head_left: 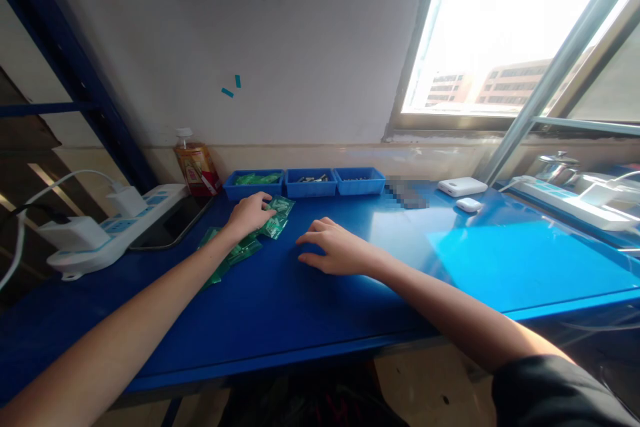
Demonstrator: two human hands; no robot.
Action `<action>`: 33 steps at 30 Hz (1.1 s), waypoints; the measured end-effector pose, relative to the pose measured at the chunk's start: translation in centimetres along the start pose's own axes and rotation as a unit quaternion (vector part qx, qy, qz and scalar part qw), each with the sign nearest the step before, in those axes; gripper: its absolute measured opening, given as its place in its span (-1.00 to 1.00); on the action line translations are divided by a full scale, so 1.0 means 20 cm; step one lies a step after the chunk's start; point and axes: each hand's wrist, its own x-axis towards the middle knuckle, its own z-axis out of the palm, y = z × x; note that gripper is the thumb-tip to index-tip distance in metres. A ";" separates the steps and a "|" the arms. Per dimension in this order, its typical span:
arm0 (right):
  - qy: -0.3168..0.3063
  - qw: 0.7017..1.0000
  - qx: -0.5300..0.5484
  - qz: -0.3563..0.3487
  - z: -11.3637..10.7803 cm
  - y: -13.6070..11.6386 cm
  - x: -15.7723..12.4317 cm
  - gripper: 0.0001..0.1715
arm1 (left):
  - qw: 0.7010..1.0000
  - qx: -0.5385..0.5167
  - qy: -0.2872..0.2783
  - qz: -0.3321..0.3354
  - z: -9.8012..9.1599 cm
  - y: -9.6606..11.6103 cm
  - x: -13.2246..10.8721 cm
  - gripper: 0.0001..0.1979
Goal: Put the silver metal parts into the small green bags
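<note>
at far left on a smooth, glossy blue tabletop (270, 320), a rounded white plastic power strip (85, 257) slants away, with boxy white plugs pushed into it. beside it lies a flat black phone (173, 225) with a glassy face. behind, against the wall, stands a clear bottle (196, 163) of amber liquid with a white cap.

next come thin, flat green pieces (239, 252) with a slight sheen and pale markings, spread in an overlapping line on the table, partly behind the left forearm. the left hand (251, 213) rests over their far end, palm down, fingers bent against the topmost ones; whether it pinches one, i cannot tell.

just beyond, three shallow blue trays stand in a row. the left tray (234, 191) holds more green pieces, the middle tray (310, 191) slim metallic-looking parts, and the right tray (362, 187) small bits too tiny to make out.

the right hand (327, 247) hovers at or just above the bare blue surface nearer the body, fingers loosely curved, thumb apart, holding nothing.

further right sit a rounded white block (463, 185), a smaller, pebble-like white case (469, 205), and a second white power strip (575, 203) near a shiny, lidded metal pot (557, 167).
</note>
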 end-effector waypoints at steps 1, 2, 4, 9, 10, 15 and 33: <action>0.004 1.000 0.014 0.008 -0.01 0.00 0.00 -0.64 | 0.999 -0.019 0.026 0.009 0.00 0.03 -0.02 -0.55; 0.011 0.999 0.040 0.024 -0.02 -0.01 0.01 -0.63 | 0.997 -0.040 0.059 0.028 -0.01 0.06 -0.06 -0.57; 0.023 0.987 0.138 0.086 -0.04 -0.01 0.03 -0.60 | 0.983 -0.088 0.127 0.095 -0.04 0.15 -0.14 -0.64; 0.083 0.816 0.519 0.242 -0.05 -0.01 0.07 -0.55 | 0.932 -0.083 0.131 0.329 -0.09 0.37 -0.37 -0.80; 0.098 0.781 0.564 0.248 -0.05 0.00 0.07 -0.61 | 0.920 -0.071 0.113 0.370 -0.08 0.40 -0.41 -0.78; 0.210 0.837 0.458 0.213 -0.01 0.03 0.06 -0.74 | 0.920 -0.114 0.011 0.374 -0.04 0.44 -0.46 -0.81; 0.151 0.810 0.531 0.197 -0.02 -0.02 0.06 -0.59 | 0.925 -0.079 0.135 0.347 -0.04 0.35 -0.42 -0.77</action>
